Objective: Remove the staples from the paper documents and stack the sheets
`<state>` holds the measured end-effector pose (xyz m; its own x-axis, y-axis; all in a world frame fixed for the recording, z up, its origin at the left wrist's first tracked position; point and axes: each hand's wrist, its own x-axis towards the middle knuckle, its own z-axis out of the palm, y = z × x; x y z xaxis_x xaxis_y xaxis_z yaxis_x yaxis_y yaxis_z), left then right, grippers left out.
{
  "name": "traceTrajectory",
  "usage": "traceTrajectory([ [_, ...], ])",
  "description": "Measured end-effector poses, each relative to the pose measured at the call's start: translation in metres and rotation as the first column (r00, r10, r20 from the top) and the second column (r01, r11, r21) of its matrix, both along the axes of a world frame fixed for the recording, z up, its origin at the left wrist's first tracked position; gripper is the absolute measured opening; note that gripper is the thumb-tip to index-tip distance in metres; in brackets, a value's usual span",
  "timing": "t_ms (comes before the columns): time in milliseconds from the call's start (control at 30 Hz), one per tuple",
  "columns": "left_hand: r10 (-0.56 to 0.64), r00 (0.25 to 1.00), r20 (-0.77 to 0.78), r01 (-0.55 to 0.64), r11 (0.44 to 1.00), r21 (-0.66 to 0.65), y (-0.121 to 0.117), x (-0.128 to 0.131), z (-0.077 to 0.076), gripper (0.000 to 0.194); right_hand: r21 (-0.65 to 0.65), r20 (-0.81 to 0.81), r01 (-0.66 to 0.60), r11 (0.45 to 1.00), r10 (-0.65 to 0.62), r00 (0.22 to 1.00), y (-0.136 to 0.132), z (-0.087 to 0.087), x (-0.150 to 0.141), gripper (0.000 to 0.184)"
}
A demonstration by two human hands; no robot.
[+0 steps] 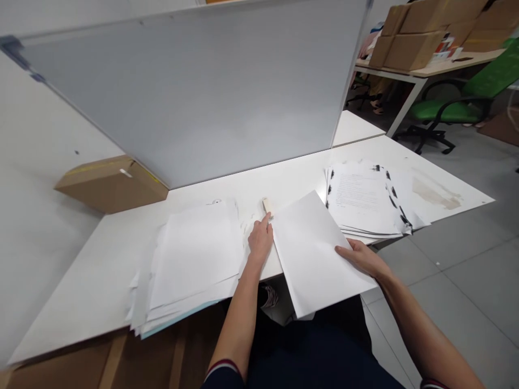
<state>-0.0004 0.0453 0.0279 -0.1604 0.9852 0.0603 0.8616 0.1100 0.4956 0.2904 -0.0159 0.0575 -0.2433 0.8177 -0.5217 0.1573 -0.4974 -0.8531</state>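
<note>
My left hand (260, 237) reaches to a small cream-coloured stapler (266, 205) on the white table, its fingers curled in and the index finger on the near end. The stapler lies at the left edge of a blank white sheaf of paper (314, 254); whether its jaw grips the paper I cannot make out. With the thumb on top and the other fingers beneath, my right hand (360, 256) pinches the right edge of that sheaf. The sheaf's near end sticks out past the table's front edge, over my lap.
A pile of blank papers (198, 248) lies to the left. On the right is a stack of printed sheets (359, 200) with black-smudged edges. A whiteboard (227, 97) stands along the back, beside a cardboard box (113, 183). A green chair (450, 108) is at far right.
</note>
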Motion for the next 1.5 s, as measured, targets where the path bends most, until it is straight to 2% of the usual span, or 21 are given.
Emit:
traceTrajectory([
  [100, 0.018, 1.0, 0.025, -0.019, 0.999, 0.045, -0.001, -0.002, -0.003, 0.046, 0.037, 0.02, 0.042, 0.998, -0.043, 0.999, -0.001, 0.008, 0.007, 0.039],
  [200, 0.042, 0.995, 0.089, -0.053, 0.992, 0.118, -0.003, -0.003, -0.008, 0.05, 0.07, 0.087, 0.181, 0.981, -0.187, 0.979, 0.004, 0.019, 0.026, 0.038],
  [333, 0.085, 0.988, 0.13, -0.103, 0.984, 0.145, -0.002, -0.004, -0.013, 0.056, 0.2, 0.218, 0.403, 0.893, -0.441, 0.87, 0.03, 0.034, 0.06, 0.04],
  [400, 0.095, 0.987, 0.127, -0.114, 0.982, 0.151, -0.001, -0.004, -0.014, 0.056, 0.299, 0.302, 0.448, 0.842, -0.529, 0.793, 0.05, 0.038, 0.076, 0.036],
  [467, 0.097, 0.987, 0.126, -0.118, 0.977, 0.175, -0.002, -0.002, -0.016, 0.054, 0.362, 0.397, 0.44, 0.822, -0.563, 0.725, 0.07, 0.038, 0.089, 0.031],
  [533, 0.073, 0.988, 0.136, -0.1, 0.974, 0.204, -0.008, 0.0, -0.017, 0.054, 0.382, 0.49, 0.405, 0.83, -0.554, 0.673, 0.087, 0.036, 0.099, 0.03],
  [633, -0.012, 0.981, 0.195, -0.037, 0.969, 0.243, -0.03, 0.003, -0.016, 0.053, 0.388, 0.619, 0.357, 0.85, -0.527, 0.583, 0.102, 0.036, 0.109, 0.038],
  [700, -0.104, 0.968, 0.229, 0.033, 0.955, 0.295, -0.054, -0.002, -0.01, 0.048, 0.419, 0.688, 0.329, 0.846, -0.533, 0.492, 0.104, 0.039, 0.111, 0.047],
  [767, -0.187, 0.962, 0.198, 0.102, 0.921, 0.375, -0.08, -0.016, 0.0, 0.035, 0.513, 0.719, 0.251, 0.821, -0.571, 0.397, 0.099, 0.042, 0.109, 0.053],
  [833, -0.108, 0.987, 0.118, 0.044, 0.893, 0.448, -0.102, -0.04, 0.01, 0.024, 0.603, 0.711, 0.129, 0.787, -0.604, 0.36, 0.088, 0.046, 0.099, 0.052],
  [900, 0.033, 0.999, -0.022, -0.02, 0.895, 0.446, -0.118, -0.07, 0.018, 0.026, 0.657, 0.681, 0.04, 0.753, -0.615, 0.397, 0.073, 0.048, 0.08, 0.045],
  [933, 0.062, 0.992, -0.108, -0.014, 0.917, 0.399, -0.124, -0.084, 0.02, 0.03, 0.67, 0.66, 0.017, 0.742, -0.606, 0.443, 0.066, 0.048, 0.067, 0.041],
  [1000, 0.047, 0.962, -0.268, 0.023, 0.968, 0.251, -0.13, -0.106, 0.021, 0.044, 0.7, 0.6, -0.007, 0.714, -0.583, 0.548, 0.052, 0.044, 0.038, 0.035],
  [1100, -0.015, 0.918, -0.396, 0.052, 0.995, 0.082, -0.131, -0.117, 0.018, 0.055, 0.717, 0.523, -0.041, 0.696, -0.497, 0.692, 0.037, 0.029, -0.009, 0.032],
  [1267, -0.01, 0.909, -0.416, 0.022, 0.999, 0.024, -0.129, -0.112, 0.02, 0.05, 0.678, 0.484, -0.157, 0.718, -0.276, 0.83, 0.02, 0.0, -0.064, 0.032],
  [1367, -0.005, 0.933, -0.36, 0.007, 1.0, 0.004, -0.128, -0.114, 0.023, 0.044, 0.661, 0.455, -0.197, 0.724, -0.178, 0.872, 0.012, -0.009, -0.081, 0.031],
  [1500, 0.03, 0.966, -0.256, -0.039, 0.999, -0.029, -0.124, -0.121, 0.027, 0.04, 0.628, 0.449, -0.253, 0.736, -0.077, 0.89, 0.006, -0.015, -0.091, 0.03],
])
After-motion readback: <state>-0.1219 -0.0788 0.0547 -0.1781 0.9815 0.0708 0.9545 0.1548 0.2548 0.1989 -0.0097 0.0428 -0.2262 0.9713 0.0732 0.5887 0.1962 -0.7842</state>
